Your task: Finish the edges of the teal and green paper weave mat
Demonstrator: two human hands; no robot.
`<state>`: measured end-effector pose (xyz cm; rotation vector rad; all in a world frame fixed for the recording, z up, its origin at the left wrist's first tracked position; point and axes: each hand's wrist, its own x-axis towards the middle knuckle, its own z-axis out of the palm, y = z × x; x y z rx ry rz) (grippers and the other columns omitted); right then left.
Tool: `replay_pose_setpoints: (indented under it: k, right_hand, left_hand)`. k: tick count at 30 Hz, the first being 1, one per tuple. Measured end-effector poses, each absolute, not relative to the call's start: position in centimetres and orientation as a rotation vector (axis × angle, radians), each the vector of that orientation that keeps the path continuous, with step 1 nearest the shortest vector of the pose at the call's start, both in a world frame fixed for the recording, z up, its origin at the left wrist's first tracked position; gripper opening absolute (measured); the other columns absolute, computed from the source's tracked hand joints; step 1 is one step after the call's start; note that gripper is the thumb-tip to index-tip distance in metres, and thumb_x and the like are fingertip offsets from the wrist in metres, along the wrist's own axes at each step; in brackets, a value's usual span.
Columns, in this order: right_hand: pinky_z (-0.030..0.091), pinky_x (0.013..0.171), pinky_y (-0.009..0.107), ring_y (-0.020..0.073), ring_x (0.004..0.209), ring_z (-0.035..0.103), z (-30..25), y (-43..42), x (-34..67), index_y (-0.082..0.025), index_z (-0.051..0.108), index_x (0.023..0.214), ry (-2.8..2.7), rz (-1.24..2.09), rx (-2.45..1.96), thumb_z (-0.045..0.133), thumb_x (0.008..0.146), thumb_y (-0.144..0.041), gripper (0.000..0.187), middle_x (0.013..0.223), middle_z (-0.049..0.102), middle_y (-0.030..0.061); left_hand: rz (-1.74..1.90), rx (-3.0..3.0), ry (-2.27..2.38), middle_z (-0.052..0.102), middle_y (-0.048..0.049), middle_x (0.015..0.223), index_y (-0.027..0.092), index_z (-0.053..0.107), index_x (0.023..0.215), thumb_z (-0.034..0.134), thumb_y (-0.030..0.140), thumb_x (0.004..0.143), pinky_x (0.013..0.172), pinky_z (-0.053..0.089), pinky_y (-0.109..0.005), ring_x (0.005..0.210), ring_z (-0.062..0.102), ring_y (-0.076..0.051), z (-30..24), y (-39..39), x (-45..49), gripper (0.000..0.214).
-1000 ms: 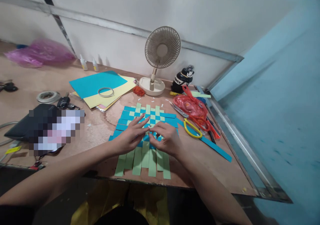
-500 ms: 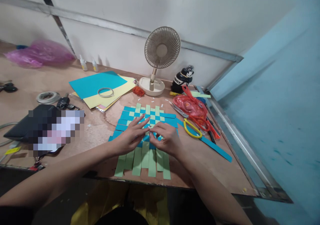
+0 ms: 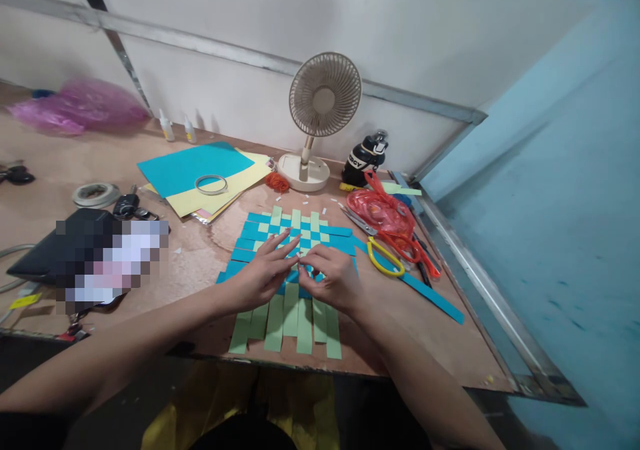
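A woven paper mat point(image 3: 300, 233) of blue and pale green strips lies on the wooden table point(image 3: 200, 257), with loose green strip ends point(image 3: 285, 323) hanging toward the front edge. My left hand point(image 3: 263, 270) rests on the weave with its fingers spread. My right hand point(image 3: 333, 280) sits beside it, fingers curled down onto the strips. Their fingertips nearly meet at the middle of the mat. Whether they pinch a strip there is hidden. A long loose blue strip point(image 3: 430, 297) lies to the right.
Yellow-handled scissors point(image 3: 385, 257) and a red plastic bag point(image 3: 380, 210) lie right of the mat. Behind stand a small fan point(image 3: 325, 95) and a black bottle point(image 3: 365, 160). Blue and yellow paper sheets point(image 3: 195, 167) lie back left, near a tape roll point(image 3: 96, 195) and a dark pouch point(image 3: 60, 250).
My hands stay at the middle of the weave with only slight finger shifts. The view has drifted very slightly.
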<state>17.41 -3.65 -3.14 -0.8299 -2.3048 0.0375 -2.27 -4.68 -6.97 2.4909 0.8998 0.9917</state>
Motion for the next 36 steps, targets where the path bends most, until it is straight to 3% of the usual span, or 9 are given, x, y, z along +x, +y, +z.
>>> replay_pose_setpoints:
  k: [12, 17, 21, 25, 30, 33, 36]
  right_hand:
    - [0.035, 0.059, 0.026, 0.0128, 0.062, 0.053, -2.8, -3.3, 17.7, -0.019, 0.061, 0.068, -2.342, -0.281, -0.872, 0.054, 0.079, -0.017, 0.013, 0.070, 0.064, 0.0017]
    - [0.035, 0.062, 0.029, 0.0148, 0.063, 0.053, -2.7, -2.3, 18.7, -0.019, 0.062, 0.069, -2.376, -0.447, -0.944, 0.053, 0.081, -0.019, 0.015, 0.071, 0.065, 0.0034]
    - [0.036, 0.062, 0.029, 0.0173, 0.067, 0.054, -2.2, -0.3, 21.0, -0.018, 0.066, 0.073, -2.267, -0.502, -1.191, 0.053, 0.081, -0.020, 0.016, 0.076, 0.065, 0.0063]
    - [0.034, 0.059, 0.029, 0.0203, 0.070, 0.057, -1.8, 2.1, 24.4, -0.015, 0.070, 0.078, -2.046, -0.515, -1.713, 0.051, 0.081, -0.025, 0.022, 0.085, 0.068, 0.0110]
    - [0.039, 0.064, 0.033, 0.0293, 0.081, 0.063, -2.3, 4.0, 27.5, -0.008, 0.073, 0.086, -1.894, -0.302, -2.291, 0.050, 0.084, -0.029, 0.031, 0.086, 0.069, 0.0188]
    - [0.040, 0.066, 0.036, 0.0315, 0.085, 0.063, -2.3, 3.9, 27.5, -0.008, 0.071, 0.092, -1.901, -0.268, -2.312, 0.049, 0.085, -0.028, 0.031, 0.093, 0.069, 0.0219]
    - [0.041, 0.068, 0.035, 0.0293, 0.087, 0.062, -1.9, 3.1, 26.1, -0.011, 0.069, 0.093, -1.911, -0.343, -2.077, 0.046, 0.089, -0.032, 0.032, 0.096, 0.069, 0.0187]
  left_hand:
    - [0.962, 2.504, 0.958, 0.035, -0.0150, 0.152, 0.019, 0.056, 0.126, 0.041, 0.013, 0.094, 0.113, 0.023, -0.060, 0.147, 0.012, -0.028, -6.6, -4.9, -2.3, 0.036]
    - [0.893, 2.457, 1.032, 0.032, -0.0156, 0.153, 0.018, 0.062, 0.115, 0.050, 0.022, 0.092, 0.114, 0.021, -0.058, 0.147, 0.011, -0.030, -5.8, -4.9, -2.6, 0.027]
    - [0.881, 2.424, 1.113, 0.032, -0.0165, 0.153, 0.016, 0.064, 0.107, 0.053, 0.025, 0.089, 0.115, 0.019, -0.057, 0.147, 0.011, -0.032, -5.1, -4.7, -3.0, 0.023]
    - [0.955, 2.351, 1.153, 0.030, -0.0143, 0.155, 0.017, 0.064, 0.107, 0.054, 0.027, 0.088, 0.116, 0.019, -0.053, 0.148, 0.010, -0.030, -4.2, -4.2, -3.6, 0.023]
    - [1.030, 2.323, 1.226, 0.028, -0.0118, 0.156, 0.017, 0.063, 0.110, 0.050, 0.031, 0.091, 0.116, 0.019, -0.051, 0.148, 0.011, -0.027, -3.0, -3.4, -4.7, 0.027]
    - [1.043, 2.321, 1.314, 0.028, -0.0110, 0.156, 0.017, 0.061, 0.114, 0.048, 0.030, 0.092, 0.116, 0.021, -0.051, 0.148, 0.012, -0.028, -2.2, -3.0, -5.5, 0.029]
    - [0.992, 2.387, 1.371, 0.025, -0.0087, 0.157, 0.018, 0.058, 0.121, 0.044, 0.027, 0.094, 0.116, 0.021, -0.051, 0.148, 0.011, -0.027, -1.3, -3.0, -6.2, 0.032]
